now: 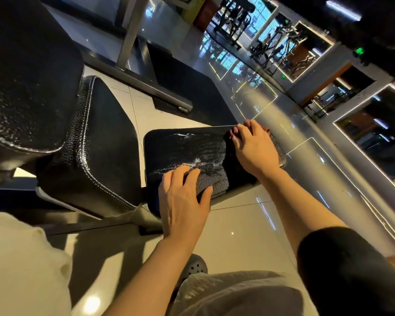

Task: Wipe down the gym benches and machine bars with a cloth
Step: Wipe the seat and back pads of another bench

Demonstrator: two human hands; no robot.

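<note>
A black leather seat pad (187,151) of a gym bench lies in the middle, with wet streaks shining on its top. My left hand (183,201) rests on its near corner, fingers spread flat and the thumb against the side edge. My right hand (251,149) presses on the pad's far right part, fingers bent toward the far edge. Under it lies a smooth dark patch that looks like a dark cloth (230,160); most of it is hidden by the hand. A longer black pad (105,144) adjoins on the left.
A large black backrest (27,71) fills the upper left. A grey steel frame post (132,33) and base bar stand behind the bench. Glossy tiled floor (237,224) surrounds it. My foot in a grey shoe (194,267) stands below the pad. More machines stand far back.
</note>
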